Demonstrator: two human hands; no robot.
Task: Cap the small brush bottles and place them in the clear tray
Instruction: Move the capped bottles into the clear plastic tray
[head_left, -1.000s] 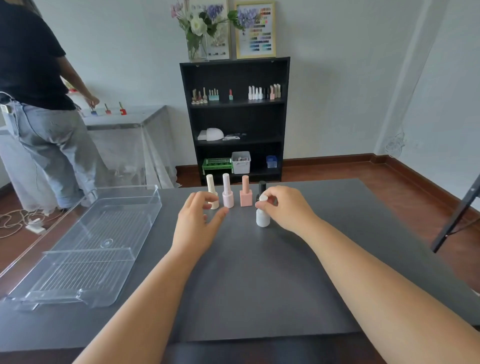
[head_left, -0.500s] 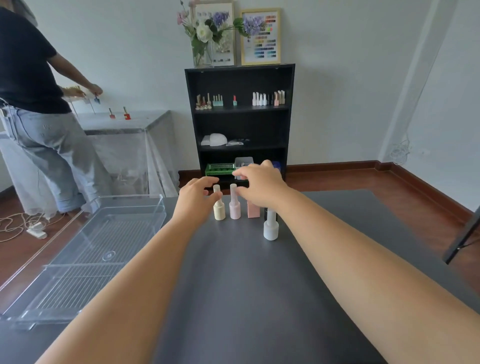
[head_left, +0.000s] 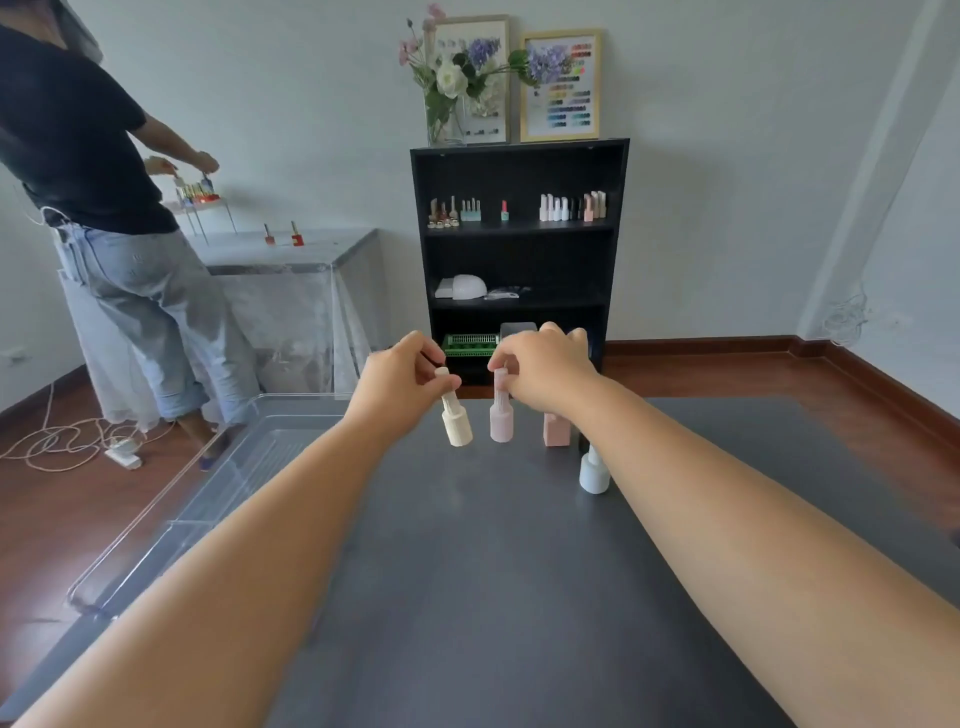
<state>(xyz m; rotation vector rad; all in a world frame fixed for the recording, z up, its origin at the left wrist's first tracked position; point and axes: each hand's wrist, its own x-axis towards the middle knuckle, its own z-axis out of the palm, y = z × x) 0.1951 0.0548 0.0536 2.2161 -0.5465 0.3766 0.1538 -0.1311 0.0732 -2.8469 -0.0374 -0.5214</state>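
My left hand (head_left: 402, 382) pinches the tall cap of a cream bottle (head_left: 456, 423), which is tilted with its base at or just above the dark table (head_left: 519, 571). My right hand (head_left: 545, 364) grips the cap of a pale pink round bottle (head_left: 501, 422) beside it. A salmon square bottle (head_left: 556, 428) stands to the right, partly behind my right wrist. A white bottle (head_left: 593, 470) stands nearer me, against my right forearm. The clear tray (head_left: 218, 483) lies at the table's left edge with nothing in it.
A person in a black top and jeans (head_left: 119, 260) stands at a plastic-covered side table (head_left: 291, 275) at the left. A black shelf (head_left: 519, 249) with bottles stands against the back wall. A white cable (head_left: 62, 441) lies on the wood floor.
My right hand moved left from the salmon bottle onto the pink bottle's cap. My left hand closed on the cream bottle's cap and tilted it. The camera view shifted upward.
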